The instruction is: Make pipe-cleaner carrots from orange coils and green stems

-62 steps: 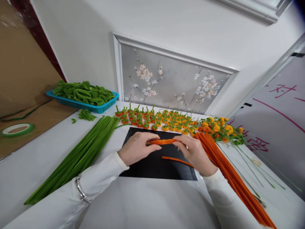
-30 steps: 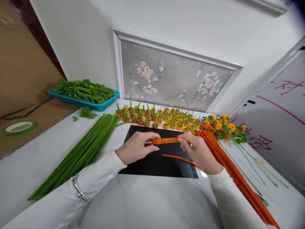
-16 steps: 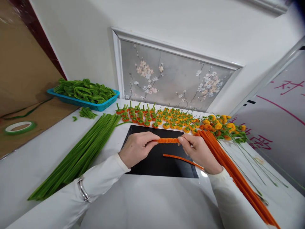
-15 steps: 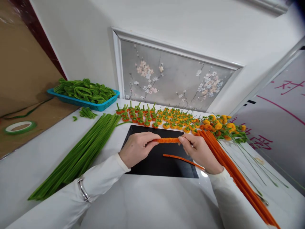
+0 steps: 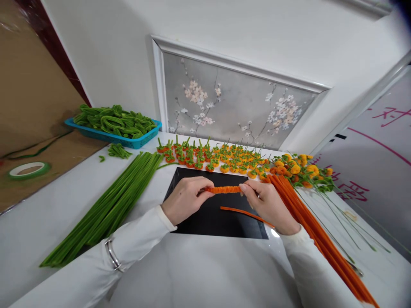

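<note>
Stretched level between my hands is an orange pipe cleaner [image 5: 224, 189] wound into a tight, ridged coil. My left hand [image 5: 186, 200] pinches its left end between thumb and fingers, and my right hand [image 5: 271, 206] pinches the right end. The fingertips hide both ends. Below the coil lies a black mat [image 5: 205, 220]. A loose, straight orange pipe cleaner [image 5: 242, 212] rests on the mat, its right end running toward my right wrist. Beside my right forearm lies a bundle of long orange pipe cleaners [image 5: 316, 226].
A bundle of green pipe cleaners [image 5: 105, 209] lies at left. Behind it stands a blue basket [image 5: 128, 142] of folded green pieces. Rows of small orange and yellow flower heads [image 5: 224, 168] line the back, with stemmed flowers [image 5: 295, 169] at right. Green tape [image 5: 30, 170] lies far left.
The view has shifted very slightly. Both hands keep their pinch on the coiled pipe cleaner in nearly the same place.
</note>
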{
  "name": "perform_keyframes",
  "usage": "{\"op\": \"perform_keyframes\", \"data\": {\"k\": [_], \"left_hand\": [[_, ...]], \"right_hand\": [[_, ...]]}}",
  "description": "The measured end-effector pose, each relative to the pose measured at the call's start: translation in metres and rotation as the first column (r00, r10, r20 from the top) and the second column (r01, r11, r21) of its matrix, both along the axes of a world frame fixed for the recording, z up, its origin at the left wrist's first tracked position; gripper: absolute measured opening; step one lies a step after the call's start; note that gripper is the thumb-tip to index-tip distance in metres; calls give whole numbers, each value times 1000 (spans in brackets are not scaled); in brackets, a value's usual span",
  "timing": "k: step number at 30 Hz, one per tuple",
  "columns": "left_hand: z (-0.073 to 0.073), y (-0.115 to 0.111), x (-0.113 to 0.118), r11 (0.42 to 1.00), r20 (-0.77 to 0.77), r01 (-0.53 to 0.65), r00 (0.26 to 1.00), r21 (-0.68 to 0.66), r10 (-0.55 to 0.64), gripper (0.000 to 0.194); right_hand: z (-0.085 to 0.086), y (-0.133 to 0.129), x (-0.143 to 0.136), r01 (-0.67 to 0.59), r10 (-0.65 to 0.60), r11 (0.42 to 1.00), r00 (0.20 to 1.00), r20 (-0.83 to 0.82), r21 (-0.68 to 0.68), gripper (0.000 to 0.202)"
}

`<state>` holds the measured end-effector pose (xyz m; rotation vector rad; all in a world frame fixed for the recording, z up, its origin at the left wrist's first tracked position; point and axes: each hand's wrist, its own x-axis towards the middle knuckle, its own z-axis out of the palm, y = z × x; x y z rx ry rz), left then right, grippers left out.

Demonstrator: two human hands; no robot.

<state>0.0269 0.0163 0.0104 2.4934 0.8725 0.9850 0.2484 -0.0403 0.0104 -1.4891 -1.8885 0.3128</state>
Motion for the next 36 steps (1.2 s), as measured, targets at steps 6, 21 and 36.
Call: {"op": "perform_keyframes", "data": {"k": [6,21,36], "left_hand": [[-4,2,-2,998,-47,25,999,56,-23,8],[3,11,-9,873,120,101,992,-477,-49,25],[2,2,-6,979,34,135,991,-151,-131,19]], "right_hand": [[-1,1,-1,-4,4,1000,1000,-17,-26,37],[5,0,10,-16,16,1000,1000,-19,-4,39],[3,2,11,-41,26,991,994,-110,-130,42]]}}
